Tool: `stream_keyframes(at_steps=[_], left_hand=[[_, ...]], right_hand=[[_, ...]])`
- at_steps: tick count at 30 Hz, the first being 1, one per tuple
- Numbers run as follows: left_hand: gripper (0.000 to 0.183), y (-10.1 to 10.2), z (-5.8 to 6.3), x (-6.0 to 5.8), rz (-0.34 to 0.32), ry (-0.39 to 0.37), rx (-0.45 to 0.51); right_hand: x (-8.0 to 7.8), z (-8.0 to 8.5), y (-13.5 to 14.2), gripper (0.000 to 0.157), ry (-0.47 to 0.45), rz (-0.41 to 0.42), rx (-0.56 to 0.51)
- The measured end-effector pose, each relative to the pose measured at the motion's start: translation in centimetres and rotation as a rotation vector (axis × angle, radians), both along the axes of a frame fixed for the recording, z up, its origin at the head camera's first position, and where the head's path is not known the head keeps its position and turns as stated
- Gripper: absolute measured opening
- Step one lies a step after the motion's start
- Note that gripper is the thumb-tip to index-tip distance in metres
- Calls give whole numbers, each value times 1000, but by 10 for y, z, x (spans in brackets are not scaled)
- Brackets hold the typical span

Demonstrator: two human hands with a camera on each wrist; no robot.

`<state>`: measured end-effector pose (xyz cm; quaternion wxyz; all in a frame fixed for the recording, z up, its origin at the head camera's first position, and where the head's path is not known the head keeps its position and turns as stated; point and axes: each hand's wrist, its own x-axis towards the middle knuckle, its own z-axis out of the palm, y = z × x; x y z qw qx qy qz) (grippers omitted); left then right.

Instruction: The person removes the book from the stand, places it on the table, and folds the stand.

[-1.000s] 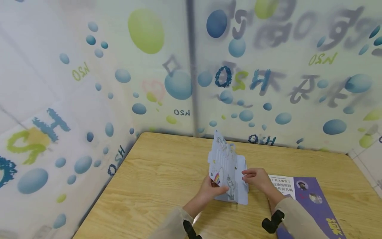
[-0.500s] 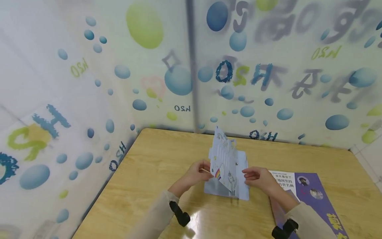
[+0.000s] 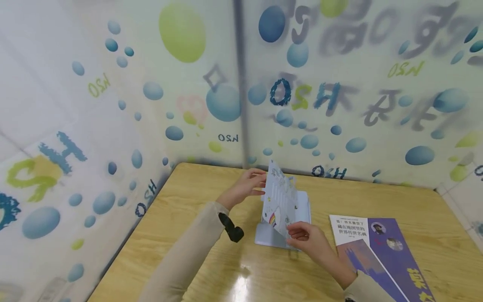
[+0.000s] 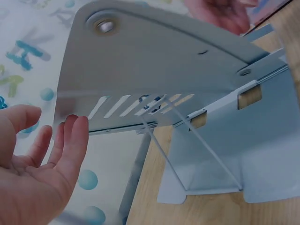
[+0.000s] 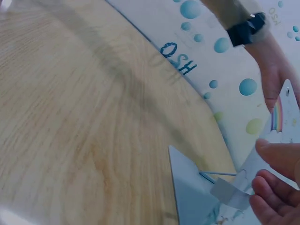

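A light blue folding book stand (image 3: pixel 277 201), printed with a rainbow and cartoon figures, stands on the table with its slotted panel raised. Thin wire legs and a base plate show behind the panel in the left wrist view. My left hand (image 3: pixel 247 188) is at the panel's far left edge; in the left wrist view its fingertips (image 4: pixel 77 124) touch the back and the thumb stands away. My right hand (image 3: pixel 307 239) is at the panel's near lower corner, its bent fingers at a small folded tab (image 5: pixel 230 193). The exact contact of its thumb is hard to tell.
A purple and white book (image 3: pixel 392 247) lies on the wooden table (image 3: pixel 211 235), right of the stand, with a smaller picture card or booklet (image 3: pixel 364 260) over its lower part. A wall covering (image 3: pixel 211 138) with printed bubbles rises along the table's back and left.
My left hand has moved from the panel's near corner up to its far left edge. My right hand has shifted from the right flap to the near lower corner. The base now shows at left.
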<state>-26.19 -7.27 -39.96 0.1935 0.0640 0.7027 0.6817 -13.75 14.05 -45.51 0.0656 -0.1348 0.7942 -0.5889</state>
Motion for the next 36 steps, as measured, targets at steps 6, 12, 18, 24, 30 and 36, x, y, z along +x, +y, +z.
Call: stream_keyframes(at_steps=[6,12,18,24,30,36], left_hand=[[34,8,4,-7,37,-75,-68],[32,18,7,-4,69,-48,-112],[33,34,19,-2,47,-44,-111],[32,52,29,-1,25,-53,-62],[30,67,33,-1,35,-64,-31],[31,77,34,1,33,-54,-12]], right_hand=[[5,-7,-11,32,20,-66,-51],[4,-7,-20,32,21,-138,-68],[3,-4,-25,42,29,-252,-44],[2,-3,-23,44,37,-333,-82],[3,-6,-18,43,26,-377,-129],[5,-7,-14,43,70,-391,-191]])
